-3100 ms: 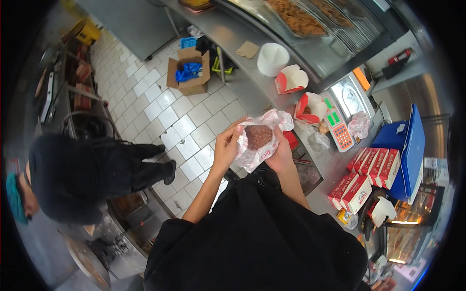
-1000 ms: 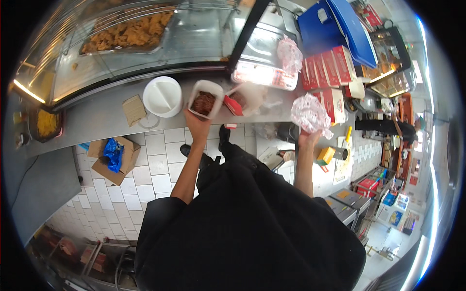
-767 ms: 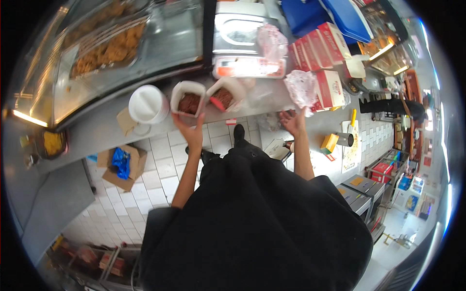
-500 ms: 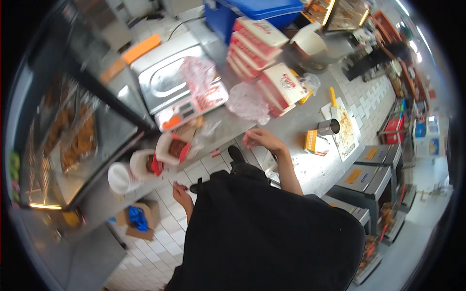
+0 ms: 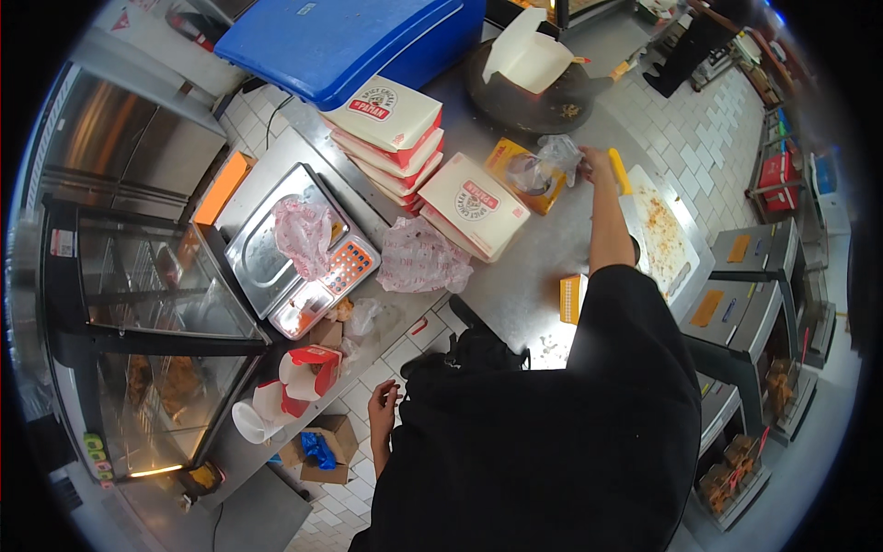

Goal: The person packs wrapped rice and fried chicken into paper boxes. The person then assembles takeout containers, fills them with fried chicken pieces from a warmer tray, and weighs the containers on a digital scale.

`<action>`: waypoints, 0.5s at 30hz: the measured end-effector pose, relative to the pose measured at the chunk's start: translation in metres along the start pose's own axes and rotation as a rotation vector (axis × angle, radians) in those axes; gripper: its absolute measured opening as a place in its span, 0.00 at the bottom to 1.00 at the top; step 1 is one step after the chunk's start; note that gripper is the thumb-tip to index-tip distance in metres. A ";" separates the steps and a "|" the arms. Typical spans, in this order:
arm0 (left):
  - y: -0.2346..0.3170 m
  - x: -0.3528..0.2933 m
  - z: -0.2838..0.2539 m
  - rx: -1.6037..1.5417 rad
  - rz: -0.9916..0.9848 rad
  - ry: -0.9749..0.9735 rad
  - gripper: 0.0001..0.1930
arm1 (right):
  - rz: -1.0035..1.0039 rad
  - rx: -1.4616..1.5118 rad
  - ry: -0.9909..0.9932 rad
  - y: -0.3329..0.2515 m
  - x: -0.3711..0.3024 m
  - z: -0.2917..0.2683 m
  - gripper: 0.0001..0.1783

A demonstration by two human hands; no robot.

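Stretched out over the steel table, my right hand (image 5: 596, 164) has its fingers closed at the edge of a crumpled see-through plastic bag (image 5: 556, 156). Under that plastic lies a yellow box (image 5: 517, 167). A yellow-handled knife (image 5: 619, 172) is just right of the hand, by a stained white cutting board (image 5: 664, 235). My left hand (image 5: 384, 408) hangs low above the floor, fingers loosely curled and slightly apart, holding nothing I can see. Nearest to it are red-and-white food cartons (image 5: 311, 373) on the counter edge.
Stacked white-and-red takeaway boxes (image 5: 391, 115) stand beside a blue cooler (image 5: 340, 46). A digital scale (image 5: 299, 253) bears crumpled paper. Behind it is an open white carton (image 5: 532, 51) on a dark round pan (image 5: 515, 101). Fryers (image 5: 745, 308) line the right; a glass food cabinet (image 5: 166, 368) stands left.
My right hand has moved from the table's near edge out to the plastic at the yellow box. My left hand stays low. The view has turned, bringing the boxes and cooler nearer.
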State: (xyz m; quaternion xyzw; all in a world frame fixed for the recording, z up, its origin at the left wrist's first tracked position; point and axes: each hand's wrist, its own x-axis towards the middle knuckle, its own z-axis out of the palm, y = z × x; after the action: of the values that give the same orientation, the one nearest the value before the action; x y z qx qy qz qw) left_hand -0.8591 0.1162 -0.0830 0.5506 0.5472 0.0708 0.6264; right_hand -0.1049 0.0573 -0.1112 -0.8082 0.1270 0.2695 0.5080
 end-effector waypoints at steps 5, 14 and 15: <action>0.023 0.016 0.023 -0.022 0.123 -0.021 0.17 | 0.214 -0.109 -0.236 -0.007 0.025 -0.007 0.16; 0.226 0.007 0.065 -0.007 0.354 -0.422 0.11 | -0.794 0.124 -0.093 -0.030 -0.234 0.021 0.15; 0.269 -0.001 0.080 -0.101 0.498 -0.546 0.12 | -0.806 0.202 -0.122 -0.037 -0.275 0.035 0.13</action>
State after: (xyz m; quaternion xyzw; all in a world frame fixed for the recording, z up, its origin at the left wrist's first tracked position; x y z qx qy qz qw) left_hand -0.6599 0.1698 0.1076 0.6339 0.2051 0.0986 0.7392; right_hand -0.3241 0.0864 0.0594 -0.7218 -0.2040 0.0824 0.6562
